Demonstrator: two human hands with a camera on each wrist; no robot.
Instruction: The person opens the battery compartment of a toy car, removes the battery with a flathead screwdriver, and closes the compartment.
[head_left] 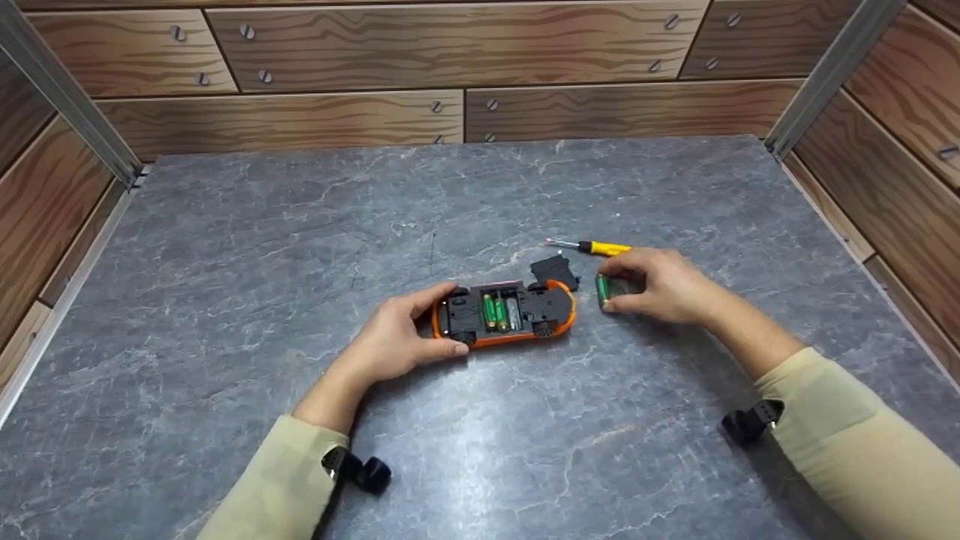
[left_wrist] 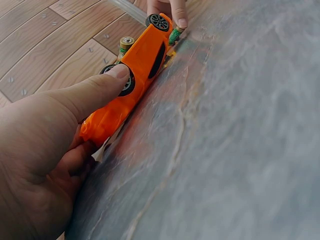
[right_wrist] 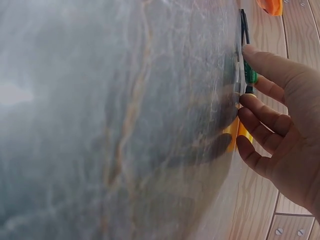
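Observation:
An orange toy car [head_left: 504, 342] lies upside down, its battery compartment facing up. Two green batteries [head_left: 496, 312] lie side by side in it, beside a greyish slot at the right. My left hand [head_left: 390, 337] grips the car's left end, thumb on the near side by a wheel; in the left wrist view the thumb of the left hand [left_wrist: 55, 130] presses near a wheel [left_wrist: 127, 82]. To the right of the car, my right hand [head_left: 667, 289] pinches a green battery [head_left: 603, 289] between thumb and finger, at the table surface. The right wrist view shows the right hand [right_wrist: 290, 120] around that battery [right_wrist: 250, 74].
A black cover [head_left: 555, 271] lies just behind the car's right end. Behind the right hand lies a screwdriver with a yellow handle [head_left: 609, 249], its tip toward the left. Wood-patterned walls [head_left: 450, 45] border the grey marbled table [head_left: 300, 217] at the back and sides.

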